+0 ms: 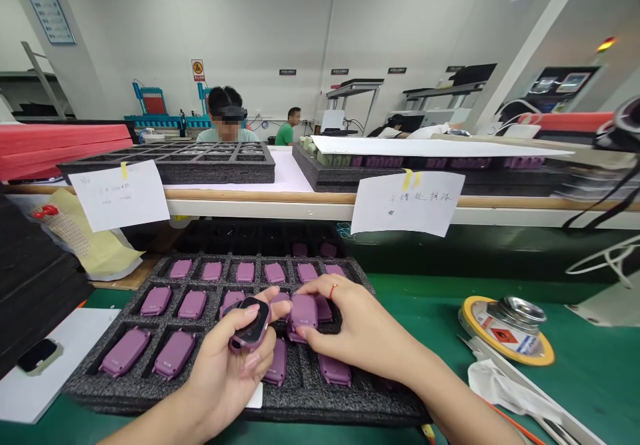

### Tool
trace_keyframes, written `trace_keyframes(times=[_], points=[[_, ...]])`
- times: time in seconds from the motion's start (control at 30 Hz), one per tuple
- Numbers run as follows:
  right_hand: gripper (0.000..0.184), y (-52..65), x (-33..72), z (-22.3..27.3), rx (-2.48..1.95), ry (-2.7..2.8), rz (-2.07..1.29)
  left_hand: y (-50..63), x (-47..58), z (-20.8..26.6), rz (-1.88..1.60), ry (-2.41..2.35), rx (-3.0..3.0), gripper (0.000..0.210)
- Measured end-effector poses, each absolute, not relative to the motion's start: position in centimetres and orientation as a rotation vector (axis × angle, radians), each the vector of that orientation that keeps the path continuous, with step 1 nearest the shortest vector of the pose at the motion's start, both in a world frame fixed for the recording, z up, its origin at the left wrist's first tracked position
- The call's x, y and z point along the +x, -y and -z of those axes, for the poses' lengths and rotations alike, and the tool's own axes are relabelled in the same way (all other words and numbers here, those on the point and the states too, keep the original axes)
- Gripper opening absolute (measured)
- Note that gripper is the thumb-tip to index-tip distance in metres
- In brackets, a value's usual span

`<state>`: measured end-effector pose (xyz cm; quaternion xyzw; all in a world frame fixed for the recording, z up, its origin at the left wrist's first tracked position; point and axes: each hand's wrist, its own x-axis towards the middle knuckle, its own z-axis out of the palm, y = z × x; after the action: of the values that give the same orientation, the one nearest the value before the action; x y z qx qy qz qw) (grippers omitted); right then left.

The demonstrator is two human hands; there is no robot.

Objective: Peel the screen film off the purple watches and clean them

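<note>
My left hand (220, 358) is closed around a purple watch case (254, 330) with its dark screen turned up, the thumb lying on the glass. My right hand (363, 318), with a red ring on one finger, grips another purple watch case (303, 313) between thumb and fingers, its back facing me. Both hands are over a black foam tray (125, 401) divided into compartments. Purple watch cases (125, 351) lie back side up in many compartments. The hands and the held cases hide some compartments in the middle.
A watch (40, 357) lies on white paper (75, 371) at left, near stacked black foam (35, 285). At right are a metal-topped dispenser can (507, 331) and a white cloth (505, 388). A shelf edge (310, 210) with handwritten notes crosses ahead; a person sits beyond.
</note>
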<state>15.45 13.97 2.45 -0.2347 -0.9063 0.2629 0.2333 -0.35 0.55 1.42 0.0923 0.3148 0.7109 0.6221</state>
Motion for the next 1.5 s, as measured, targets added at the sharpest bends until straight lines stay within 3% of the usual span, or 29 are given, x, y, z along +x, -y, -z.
trace_keyframes(times=[0.17,0.3,0.43,0.67,0.77,1.13,1.27,1.37,1.5], points=[[0.040,-13.7,15.8,-2.6,-0.465,2.428,-0.749,-0.3,0.1,-1.1,-1.602,-0.820,0.405,0.020],[0.025,-12.2,15.8,-3.4,-0.169,2.169,-0.700,-0.1,0.3,-1.0,-1.572,-0.862,0.508,0.030],[0.033,-10.7,15.3,-3.2,0.007,2.272,-0.639,-0.1,0.3,-0.9,-1.500,-0.829,0.456,0.038],[0.019,-10.6,14.7,-2.2,-0.014,2.245,-0.729,-0.4,0.1,-1.3,-1.481,-0.744,0.229,0.032],[0.018,-10.5,14.8,-2.2,-0.019,2.239,-0.822,-0.4,0.1,-1.1,-1.441,-0.745,0.278,0.040],[0.011,-10.8,15.0,-2.6,-0.111,2.036,-0.855,-0.4,0.0,-0.6,-1.439,-0.722,0.483,0.037],[0.019,-11.1,15.1,-2.3,-0.138,1.706,-0.758,-0.3,0.1,-1.0,-1.432,-0.730,0.468,0.038],[0.018,-11.1,15.1,-2.0,-0.119,1.775,-0.776,-0.2,0.2,-1.1,-1.439,-0.739,0.460,0.039],[0.068,-10.9,14.5,-1.5,-0.058,2.071,-0.835,-0.2,0.2,-1.0,-1.444,-0.782,0.466,0.044]])
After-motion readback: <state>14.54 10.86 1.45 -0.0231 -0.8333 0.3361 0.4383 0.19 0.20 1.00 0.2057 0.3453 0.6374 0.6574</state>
